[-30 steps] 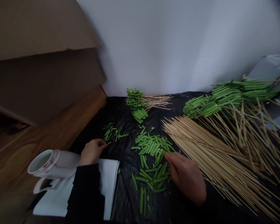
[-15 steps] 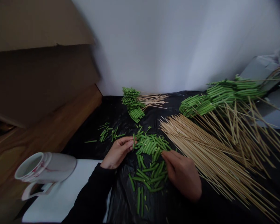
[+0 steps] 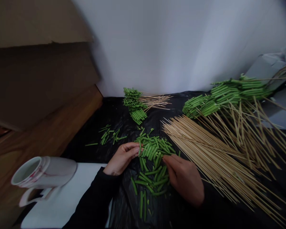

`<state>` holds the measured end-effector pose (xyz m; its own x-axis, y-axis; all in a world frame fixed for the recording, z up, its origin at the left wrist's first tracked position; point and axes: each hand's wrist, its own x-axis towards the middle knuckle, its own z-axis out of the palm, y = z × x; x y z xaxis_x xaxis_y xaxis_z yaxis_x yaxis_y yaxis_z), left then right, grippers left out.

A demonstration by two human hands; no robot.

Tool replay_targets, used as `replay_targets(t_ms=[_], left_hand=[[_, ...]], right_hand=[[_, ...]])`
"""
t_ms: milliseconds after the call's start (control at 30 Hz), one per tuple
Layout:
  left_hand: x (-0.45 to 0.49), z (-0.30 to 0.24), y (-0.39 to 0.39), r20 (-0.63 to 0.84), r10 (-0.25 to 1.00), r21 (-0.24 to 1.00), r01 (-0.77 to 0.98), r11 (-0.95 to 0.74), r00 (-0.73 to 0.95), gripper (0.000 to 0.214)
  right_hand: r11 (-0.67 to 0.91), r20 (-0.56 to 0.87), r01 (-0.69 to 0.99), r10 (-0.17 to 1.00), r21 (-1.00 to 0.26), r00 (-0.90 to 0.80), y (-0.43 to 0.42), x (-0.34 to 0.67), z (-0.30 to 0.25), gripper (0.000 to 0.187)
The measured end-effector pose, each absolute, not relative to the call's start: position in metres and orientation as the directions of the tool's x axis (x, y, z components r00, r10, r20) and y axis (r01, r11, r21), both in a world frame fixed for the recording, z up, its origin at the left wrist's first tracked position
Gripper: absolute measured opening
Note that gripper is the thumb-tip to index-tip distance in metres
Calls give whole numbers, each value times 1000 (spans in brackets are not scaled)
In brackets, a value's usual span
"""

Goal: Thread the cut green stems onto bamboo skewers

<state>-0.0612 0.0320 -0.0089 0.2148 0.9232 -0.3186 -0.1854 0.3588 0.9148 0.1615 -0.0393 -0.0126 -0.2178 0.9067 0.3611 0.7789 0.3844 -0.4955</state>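
My left hand (image 3: 124, 157) pinches a short green bean piece (image 3: 140, 148) between thumb and fingertips, at the left edge of the loose pile. My right hand (image 3: 184, 178) is closed in a pinch at the pile's right side, on what looks like the end of a bamboo skewer, mostly hidden by the fingers. Between the two hands several bean pieces (image 3: 152, 152) lie side by side in a row, seemingly along that skewer. More loose cut beans (image 3: 154, 181) are scattered nearer to me on the black plastic sheet (image 3: 128, 203).
Bare bamboo skewers (image 3: 209, 152) lie in a thick bundle at right. Behind them are stacked skewered beans (image 3: 226, 95); a smaller skewered stack (image 3: 134, 105) sits near the wall. Bean scraps (image 3: 107, 136) lie left. A mug (image 3: 54, 171) rests beside a cardboard box (image 3: 38, 82).
My left hand has shifted slightly right with the bean piece, closer to the row. My right hand has moved slightly left. The view has shifted a little.
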Motion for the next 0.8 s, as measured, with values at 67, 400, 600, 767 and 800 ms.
replay_targets(t_ms=[67,400,600,767,800], left_hand=[[-62,-9,32,-317,923,916,-182,358,217,24],[-60,-8,32,-310,927,931,-132,341,212,26],[-61,-8,32,-280,934,944,-113,311,223,24],[-64,-10,32,-238,953,971,10,241,186,22],[-65,-10,32,-229,957,973,32,227,176,22]], right_hand=[[386,360,781,906,-491,-221,-39,162,-13,27],[378,338,783,913,-494,-227,-40,161,-15,28],[367,327,789,918,-492,-223,-40,161,-16,26],[352,297,802,927,-482,-229,-41,161,-15,25],[350,293,804,928,-481,-229,-41,161,-14,25]])
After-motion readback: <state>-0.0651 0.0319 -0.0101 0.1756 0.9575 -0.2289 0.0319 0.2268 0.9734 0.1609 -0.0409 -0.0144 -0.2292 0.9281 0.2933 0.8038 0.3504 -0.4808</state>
